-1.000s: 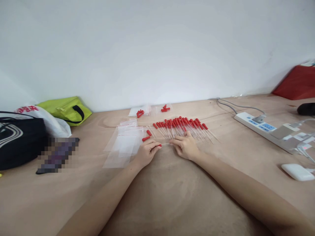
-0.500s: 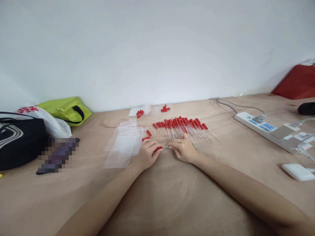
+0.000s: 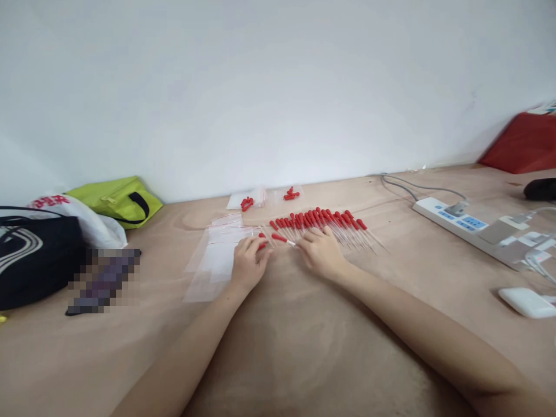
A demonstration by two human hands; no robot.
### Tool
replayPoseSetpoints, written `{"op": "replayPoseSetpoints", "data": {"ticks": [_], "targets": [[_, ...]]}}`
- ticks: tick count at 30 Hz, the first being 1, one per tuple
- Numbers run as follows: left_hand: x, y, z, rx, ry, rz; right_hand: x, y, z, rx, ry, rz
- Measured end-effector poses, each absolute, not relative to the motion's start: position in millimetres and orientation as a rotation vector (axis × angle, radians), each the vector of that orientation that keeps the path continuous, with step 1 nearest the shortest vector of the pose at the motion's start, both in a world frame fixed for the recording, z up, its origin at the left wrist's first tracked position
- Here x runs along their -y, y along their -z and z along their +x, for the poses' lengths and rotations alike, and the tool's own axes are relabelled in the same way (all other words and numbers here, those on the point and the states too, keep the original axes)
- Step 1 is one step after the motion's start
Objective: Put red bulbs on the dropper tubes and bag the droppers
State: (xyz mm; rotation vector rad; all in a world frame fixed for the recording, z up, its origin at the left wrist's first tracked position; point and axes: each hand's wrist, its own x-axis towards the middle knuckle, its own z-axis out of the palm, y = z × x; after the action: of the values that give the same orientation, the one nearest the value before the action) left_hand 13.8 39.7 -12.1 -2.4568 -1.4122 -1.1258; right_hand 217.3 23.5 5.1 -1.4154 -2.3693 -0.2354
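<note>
My right hand (image 3: 321, 252) is closed in a pinch on the glass tube of a dropper, whose red rubber bulb (image 3: 279, 237) points left. With thumb and fingers apart, my left hand (image 3: 249, 263) reaches over loose red rubber bulbs (image 3: 262, 246); its fingertips partly hide them, and no firm grip shows. Behind my right hand lies a row of droppers (image 3: 319, 217), red bulbs toward the wall and thin clear tubes toward me. A few bare glass tubes (image 3: 268, 233) rest between my hands and that row.
Clear zip bags (image 3: 221, 249) lie left of my left hand. Two more bags with red bulbs (image 3: 247, 203) are near the wall. A power strip (image 3: 452, 223) with chargers and a white case (image 3: 526, 303) are at right. Black (image 3: 39, 260) and green bags (image 3: 115, 200) stand at left.
My left hand has let go of the dropper's red bulb and moved left to the loose bulbs. My right hand has moved slightly forward with the dropper, now near the row.
</note>
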Motion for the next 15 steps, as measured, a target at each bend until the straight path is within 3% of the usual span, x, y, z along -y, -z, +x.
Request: {"op": "replayPoseSetpoints", "data": {"ticks": [6,15], "targets": [[-48.2,22.5,2.9,1.626,1.038,-2.380,-59.9,-4.6,190.6,2.044,-0.069,-1.745],[-53.3,30.5,-1.1,1.663,1.097,-2.441,-82.8,6.0,165.0,1.978,-0.005,-1.886]]}}
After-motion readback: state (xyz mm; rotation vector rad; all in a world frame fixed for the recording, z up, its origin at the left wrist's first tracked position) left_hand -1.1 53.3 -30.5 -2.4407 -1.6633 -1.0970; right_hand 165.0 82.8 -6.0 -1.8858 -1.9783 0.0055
